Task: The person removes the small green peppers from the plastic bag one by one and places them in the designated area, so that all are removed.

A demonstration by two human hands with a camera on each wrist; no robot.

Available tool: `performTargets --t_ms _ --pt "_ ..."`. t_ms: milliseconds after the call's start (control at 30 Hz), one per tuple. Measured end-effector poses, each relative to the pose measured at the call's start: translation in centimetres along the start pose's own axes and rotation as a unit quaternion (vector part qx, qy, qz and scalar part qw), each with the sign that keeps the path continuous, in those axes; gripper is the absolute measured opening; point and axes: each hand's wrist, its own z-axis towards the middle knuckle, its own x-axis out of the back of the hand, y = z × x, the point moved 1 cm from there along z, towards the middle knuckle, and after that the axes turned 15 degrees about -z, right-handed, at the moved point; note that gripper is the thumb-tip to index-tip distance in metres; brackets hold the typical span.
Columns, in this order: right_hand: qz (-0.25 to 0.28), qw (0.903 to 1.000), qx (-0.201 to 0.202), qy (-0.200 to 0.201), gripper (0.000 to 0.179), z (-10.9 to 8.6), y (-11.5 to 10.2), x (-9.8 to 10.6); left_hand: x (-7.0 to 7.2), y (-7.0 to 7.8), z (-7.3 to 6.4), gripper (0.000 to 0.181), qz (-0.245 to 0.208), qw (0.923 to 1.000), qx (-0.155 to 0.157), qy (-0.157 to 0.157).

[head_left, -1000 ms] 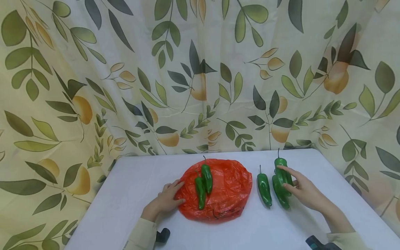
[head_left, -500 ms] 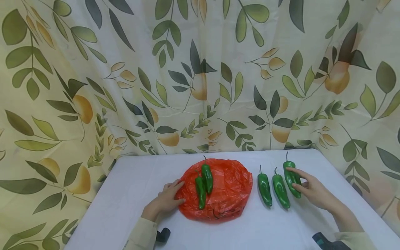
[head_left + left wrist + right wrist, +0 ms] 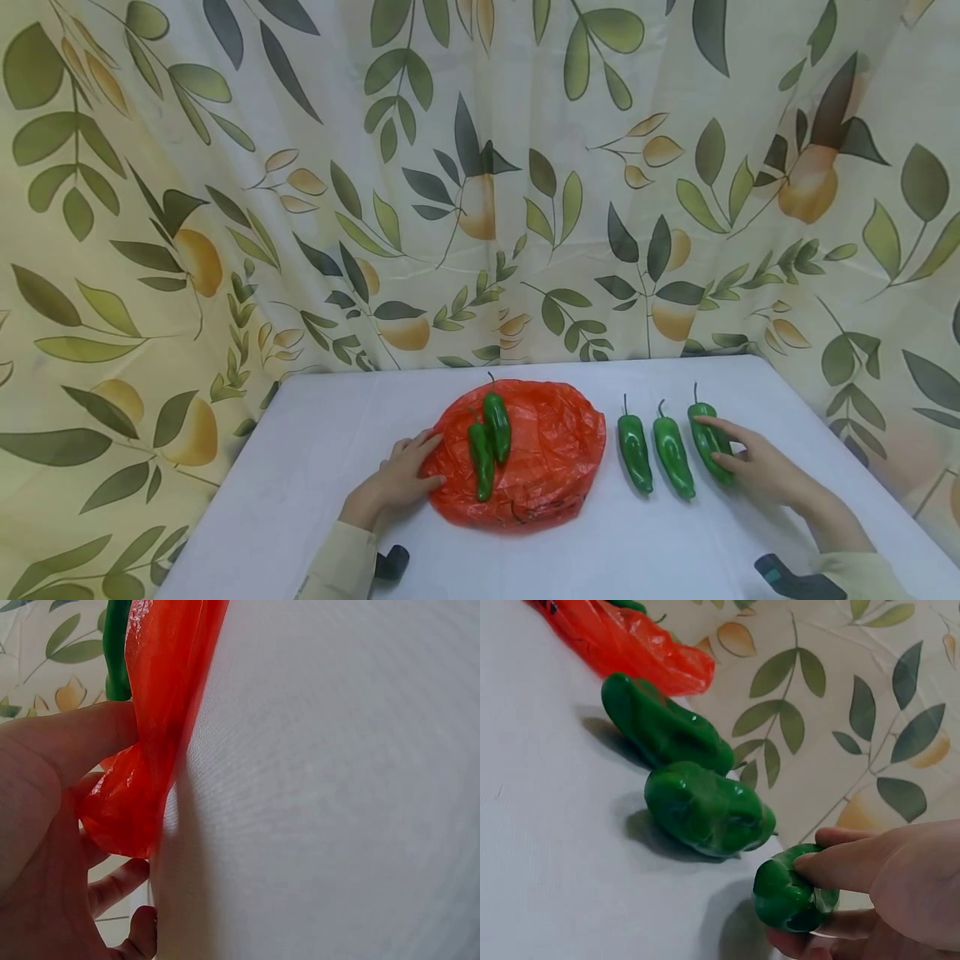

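My right hand point(image 3: 768, 471) pinches a long green chili pepper point(image 3: 708, 446) between thumb and fingers at the right of the table. In the right wrist view this pepper point(image 3: 780, 896) sits low, close to the white surface, with its blunt end toward the camera. My left hand point(image 3: 401, 475) grips the left edge of a crumpled red plastic bag point(image 3: 551, 433). The left wrist view has the thumb on one side of the red plastic point(image 3: 161, 690) and the fingers behind it. Two green peppers, one nearer point(image 3: 481, 462) and one farther point(image 3: 497, 427), lie on the bag.
Between the bag and my right hand, two more green peppers lie side by side, a left one point(image 3: 635, 454) and a right one point(image 3: 673, 458). A white cloth covers the table point(image 3: 637, 550). Behind it hangs a leaf-and-fruit patterned curtain point(image 3: 480, 183).
My right hand has carried its pepper to the right, away from the other two, and then nearer and lower; three peppers now stand in a spaced row. The left hand and bag have stayed put.
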Motion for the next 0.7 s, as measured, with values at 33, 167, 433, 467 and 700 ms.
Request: performTargets --t_ms 33,167,433,467,700 --pt "-0.002 1.0 -0.001 -0.002 0.06 0.07 0.16 -0.15 0.0 -0.03 0.01 0.074 0.0 1.0 -0.001 0.0" --pt "0.002 1.0 0.003 -0.001 0.06 0.14 0.61 -0.64 0.06 0.09 -0.06 0.074 -0.004 1.0 0.001 0.0" --pt "0.008 0.9998 0.017 0.002 0.058 -0.05 0.71 -0.94 0.06 0.22 -0.24 0.075 -0.006 1.0 0.006 0.001" --pt "0.007 0.9998 0.017 0.002 0.057 -0.05 0.68 -0.94 0.06 0.21 -0.26 0.075 -0.006 1.0 0.007 0.001" --pt "-0.003 0.9999 0.012 -0.006 0.06 -0.05 0.33 -0.87 0.02 0.06 -0.02 0.073 -0.001 1.0 0.003 0.001"
